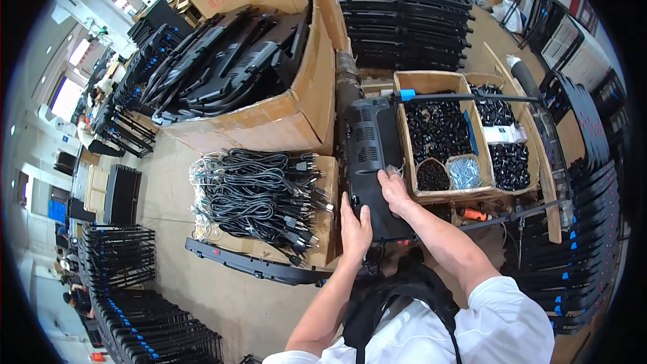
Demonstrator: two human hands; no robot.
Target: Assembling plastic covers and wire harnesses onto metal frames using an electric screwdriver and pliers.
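Note:
A black vented plastic panel (371, 155) lies lengthwise in front of me. My left hand (354, 224) grips its near left edge. My right hand (393, 191) presses on its right side, fingers curled over the edge beside a cardboard box. That open box (431, 81) holds small black parts, with a dark round tub (432, 175) and a bag of silvery screws (465, 172) at its near end.
A carton of coiled black power cords (263, 195) sits to the left. Behind it a big carton (296, 114) holds black panels. Stacks of black frames (404, 13) stand at the back, left and right. A long black strip (249, 264) lies on the floor.

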